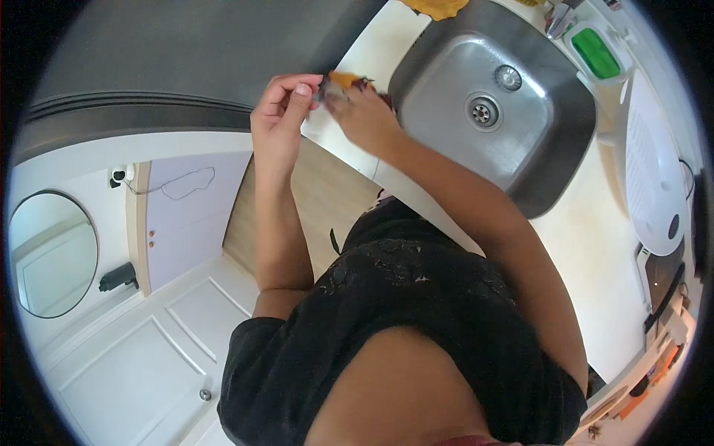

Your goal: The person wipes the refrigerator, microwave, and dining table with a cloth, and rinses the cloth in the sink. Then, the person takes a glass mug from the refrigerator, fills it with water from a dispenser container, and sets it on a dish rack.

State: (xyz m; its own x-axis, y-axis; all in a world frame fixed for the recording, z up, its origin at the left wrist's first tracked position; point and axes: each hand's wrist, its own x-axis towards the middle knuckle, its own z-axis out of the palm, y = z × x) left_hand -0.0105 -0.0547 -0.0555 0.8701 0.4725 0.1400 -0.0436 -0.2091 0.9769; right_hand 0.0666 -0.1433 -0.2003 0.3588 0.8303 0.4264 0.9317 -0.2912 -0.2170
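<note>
My left hand (285, 111) is raised at the upper middle, its thumb and fingers pinched together at the edge of something small. Close beside it, my right hand (364, 119) is blurred, with its fingers closed around a small orange, dark and greyish item (346, 79). The item lies between the two hands, above the narrow strip of white counter (335, 134) left of the sink. What exactly it is cannot be made out.
A steel sink (439, 97) lies right of my hands. Beyond it are a green item in a white holder (596, 53) and a white drying tray (654, 163). A yellow cloth-like thing (437, 6) is at the top edge. A dark grey surface (178, 52) fills the upper left.
</note>
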